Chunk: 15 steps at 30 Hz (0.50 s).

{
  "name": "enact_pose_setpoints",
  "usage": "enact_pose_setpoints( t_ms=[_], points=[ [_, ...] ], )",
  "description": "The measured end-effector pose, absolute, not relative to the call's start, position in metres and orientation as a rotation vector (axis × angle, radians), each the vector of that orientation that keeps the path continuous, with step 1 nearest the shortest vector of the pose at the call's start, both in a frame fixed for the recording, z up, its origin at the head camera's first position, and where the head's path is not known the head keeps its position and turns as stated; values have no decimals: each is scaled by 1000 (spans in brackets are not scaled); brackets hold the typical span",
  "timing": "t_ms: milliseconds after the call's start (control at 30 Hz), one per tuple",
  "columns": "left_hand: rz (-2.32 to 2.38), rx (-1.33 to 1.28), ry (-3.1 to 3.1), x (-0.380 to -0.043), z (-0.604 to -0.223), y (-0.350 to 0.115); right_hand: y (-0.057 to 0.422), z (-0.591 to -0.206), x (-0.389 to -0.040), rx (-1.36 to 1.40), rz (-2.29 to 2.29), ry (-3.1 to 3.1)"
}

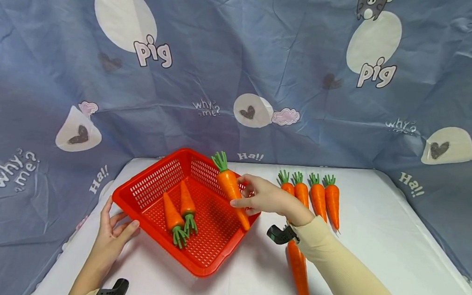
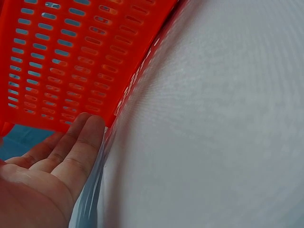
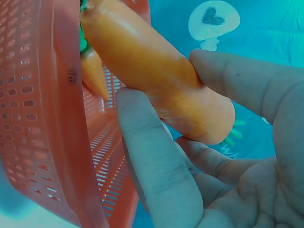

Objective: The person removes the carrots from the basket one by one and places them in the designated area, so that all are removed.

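Note:
In the head view, my right hand [image 1: 259,196] pinches an orange carrot [image 1: 229,184] between thumb and fingers. It is above the right side of a red plastic basket [image 1: 202,270], with its green top pointing away and its tip towards the near right rim. The right wrist view shows the held carrot [image 3: 147,66] close beside the basket wall [image 3: 66,118]. Two carrots [image 1: 172,212] lie inside the basket, tops towards me. My left hand [image 1: 112,235] holds the basket's left corner; its fingertips touch the outside of the slotted wall [image 2: 71,61] in the left wrist view.
Right of the basket, several carrots [image 1: 332,200] lie in a row on the white table [image 1: 378,253], green tops at the far end. One carrot [image 1: 300,275] lies nearer, partly hidden by the right wrist. A blue printed cloth [image 1: 309,79] hangs behind the table.

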State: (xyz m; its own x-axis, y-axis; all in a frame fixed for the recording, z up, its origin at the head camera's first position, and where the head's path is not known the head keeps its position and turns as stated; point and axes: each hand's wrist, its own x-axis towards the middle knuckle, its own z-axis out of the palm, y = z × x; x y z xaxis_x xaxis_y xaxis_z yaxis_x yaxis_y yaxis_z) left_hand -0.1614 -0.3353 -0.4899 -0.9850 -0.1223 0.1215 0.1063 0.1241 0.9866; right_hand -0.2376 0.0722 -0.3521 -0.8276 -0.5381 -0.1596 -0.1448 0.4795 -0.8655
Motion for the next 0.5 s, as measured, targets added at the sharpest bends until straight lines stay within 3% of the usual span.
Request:
enact_pose_setpoints(
  t_ms=[500],
  points=[
    [-1966, 37, -2244, -161, -488, -335, 91, -351, -218, -578, -1372, 2302]
  ],
)
